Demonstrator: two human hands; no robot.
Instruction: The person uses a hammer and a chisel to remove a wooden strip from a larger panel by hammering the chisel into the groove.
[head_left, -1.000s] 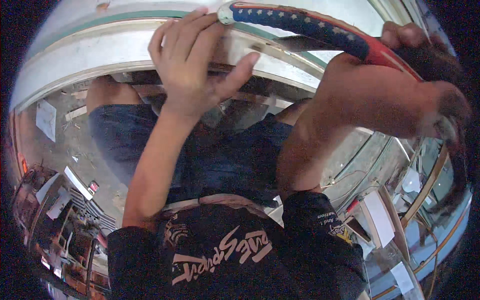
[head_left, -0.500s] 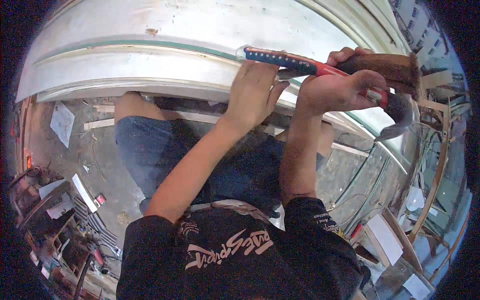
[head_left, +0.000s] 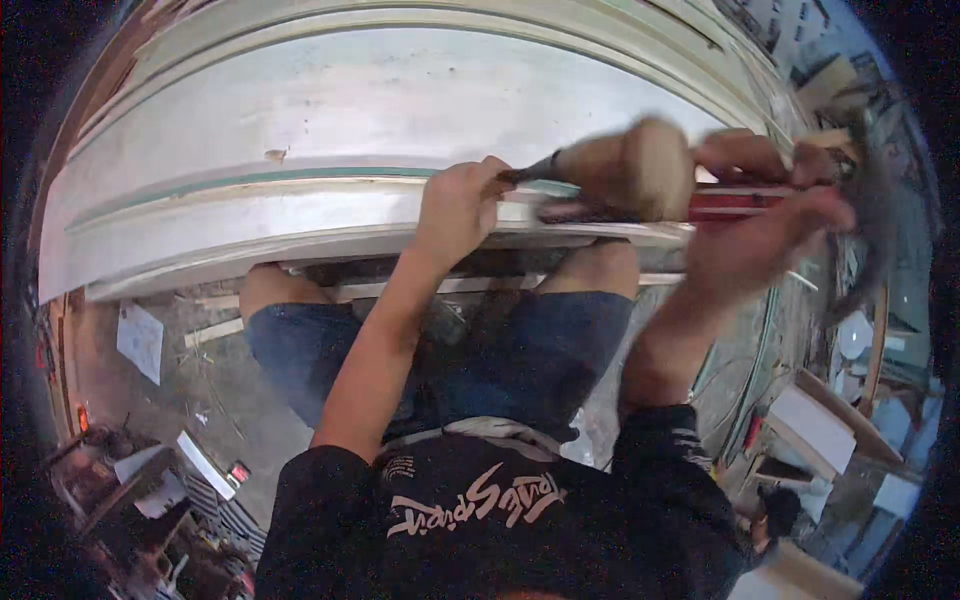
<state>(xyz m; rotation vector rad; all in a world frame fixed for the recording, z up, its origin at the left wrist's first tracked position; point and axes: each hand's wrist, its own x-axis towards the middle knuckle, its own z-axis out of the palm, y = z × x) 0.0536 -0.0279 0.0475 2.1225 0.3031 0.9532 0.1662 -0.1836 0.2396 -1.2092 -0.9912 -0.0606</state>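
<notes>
From where I stand, the long white panel (head_left: 350, 110) is biggest, spreading beyond both hands, its near edge under them. The red-handled hammer (head_left: 735, 203), as I take it, lies across the right hand (head_left: 750, 240), fingers and thumb wrapped round the grip; a dark, blurred head sticks out past that hand. The wooden-handled chisel (head_left: 615, 170) runs from the left hand (head_left: 455, 210), closed on its slim dark shank, toward the right; whether the right fingers touch its butt, I can't tell. Sorting the tools between hands seems the step underway. The next move calls for a firm left hold and the hammer kept clear of the chisel's handle.
</notes>
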